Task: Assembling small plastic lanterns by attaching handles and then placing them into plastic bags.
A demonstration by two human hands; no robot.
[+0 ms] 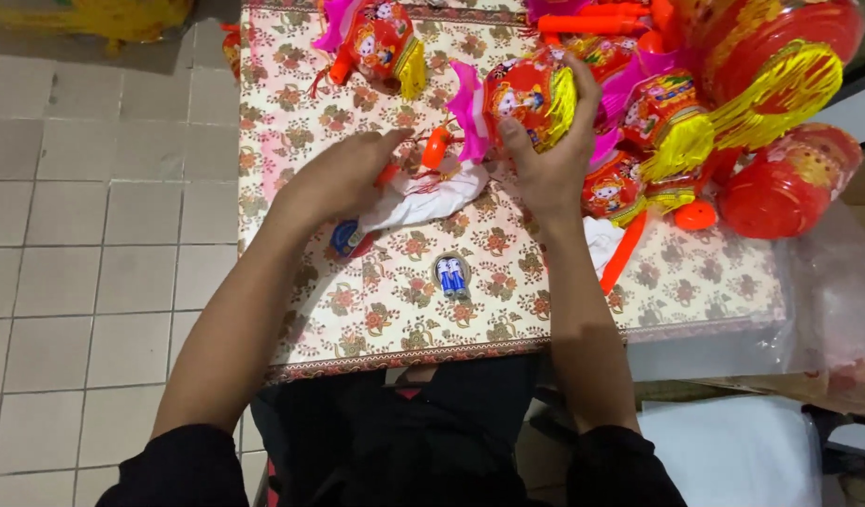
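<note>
Gripping a red lantern (526,94) at 12 w/ your right hand (550,160); left hand (339,178), half-open, rests on white bag (423,197) at 10.

a floral-patterned cloth-covered table (376,310) stands on a pale grey tiled floor (85,235). two small blue-and-white batteries (450,277) lie side by side near its front edge. a big red round lantern with yellow fringe (780,47) sits at the far right corner, a second red round lantern (789,183) just below it. crinkled clear plastic sheet (836,291) hangs off the right side.
</note>
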